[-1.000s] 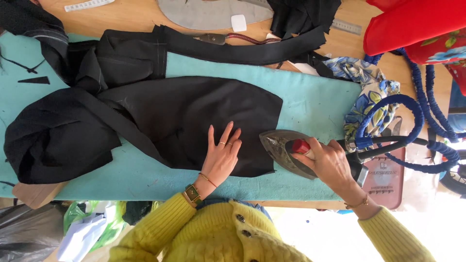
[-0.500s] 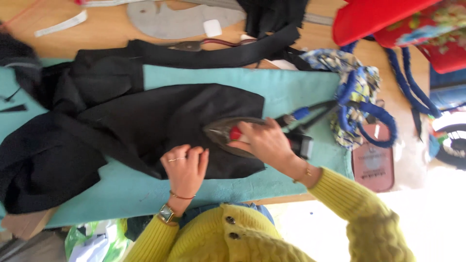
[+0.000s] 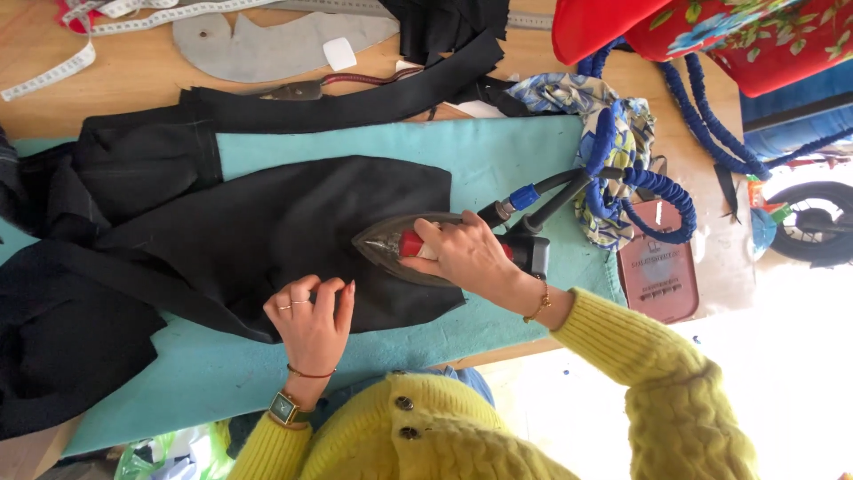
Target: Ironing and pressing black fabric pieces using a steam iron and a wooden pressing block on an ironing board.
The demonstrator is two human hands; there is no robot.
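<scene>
The person wears a chunky cable-knit sweater in bright yellow with dark round buttons down the front. The left hand (image 3: 311,322) carries rings, a thin bracelet and a square-faced wristwatch with a gold-coloured case. The right hand (image 3: 466,258) carries a thin gold-coloured bracelet at the wrist.

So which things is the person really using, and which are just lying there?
In use:
- iron, held by the right hand
- black fabric, with the left hand resting on it
- teal ironing pad underneath

Just lying about:
- white measuring tape
- grey pattern piece
- red flowered bag
- patterned cloth
</scene>
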